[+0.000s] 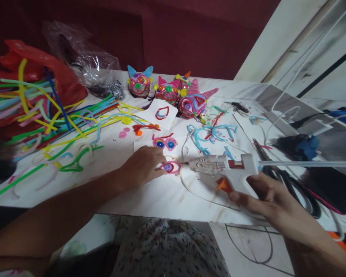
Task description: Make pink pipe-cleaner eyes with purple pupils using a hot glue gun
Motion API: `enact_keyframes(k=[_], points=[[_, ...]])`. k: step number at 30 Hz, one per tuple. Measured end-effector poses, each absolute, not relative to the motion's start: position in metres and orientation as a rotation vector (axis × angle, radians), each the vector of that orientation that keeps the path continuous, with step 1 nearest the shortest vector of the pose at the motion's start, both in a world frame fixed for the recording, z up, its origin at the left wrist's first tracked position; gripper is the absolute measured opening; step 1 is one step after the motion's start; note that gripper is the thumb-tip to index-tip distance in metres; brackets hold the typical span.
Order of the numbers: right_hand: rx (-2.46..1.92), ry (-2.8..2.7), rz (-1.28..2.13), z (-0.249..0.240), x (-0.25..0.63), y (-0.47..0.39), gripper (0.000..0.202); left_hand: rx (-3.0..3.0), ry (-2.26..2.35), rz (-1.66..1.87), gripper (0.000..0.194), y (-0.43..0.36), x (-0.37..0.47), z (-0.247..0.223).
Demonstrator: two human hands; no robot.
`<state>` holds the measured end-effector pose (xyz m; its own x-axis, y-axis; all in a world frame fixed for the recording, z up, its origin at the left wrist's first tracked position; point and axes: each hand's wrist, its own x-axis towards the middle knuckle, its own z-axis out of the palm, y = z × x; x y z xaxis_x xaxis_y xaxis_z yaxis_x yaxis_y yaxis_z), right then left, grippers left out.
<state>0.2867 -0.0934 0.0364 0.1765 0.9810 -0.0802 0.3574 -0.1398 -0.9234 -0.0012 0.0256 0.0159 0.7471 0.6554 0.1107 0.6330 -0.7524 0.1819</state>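
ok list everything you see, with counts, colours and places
glue gun: 1, white, in right hand
eye piece: 1, pink and purple, by left hand
double eye piece: 1, pink and blue, beyond it
decorated heads: 4, multicoloured, far side
fuzzy stems: many, mixed colours, left and centre
red bag: 1, far left
clear bag: 1, beside it
scissors: 1, black-handled, right
flat object: 1, black, far right
table: 1, white, beneath
hands: 2, bare, over table

The white plastic glue gun points to the left. The pink fuzzy eye shape, with purple centre, lies near its tip.
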Motion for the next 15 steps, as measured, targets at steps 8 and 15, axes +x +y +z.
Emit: enact_keyframes(k=[8, 15], points=[[-1.617, -1.240, 1.090, 0.041, 0.280, -0.095, 0.033, 2.837, 1.046, 0.245, 0.010, 0.023, 0.000, 0.017], [-1.525, -1.501, 1.005, 0.034, 0.290, -0.088, 0.025, 2.805, 1.059, 0.280, 0.009, 0.024, -0.002, 0.016]])
